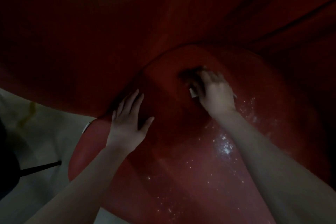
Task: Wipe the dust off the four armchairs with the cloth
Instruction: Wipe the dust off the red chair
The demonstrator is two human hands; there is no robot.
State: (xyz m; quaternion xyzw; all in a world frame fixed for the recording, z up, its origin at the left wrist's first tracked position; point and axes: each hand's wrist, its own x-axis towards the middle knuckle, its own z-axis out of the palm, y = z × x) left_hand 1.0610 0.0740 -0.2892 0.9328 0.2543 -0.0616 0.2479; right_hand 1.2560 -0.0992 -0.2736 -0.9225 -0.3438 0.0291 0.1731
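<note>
Red armchair [190,169] seat, dim | right hand [216,94] closed on dark cloth [190,76], blurred, at seat back crease | left hand [129,123] flat, spread, beside grip | risk: white specks [225,145] below wrist likely missed or smeared.

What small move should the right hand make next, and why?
Probably draw the cloth back toward the body. The right hand presses it deep in the red armchair seat, while pale specks lie nearer. The left hand rests flat.
</note>
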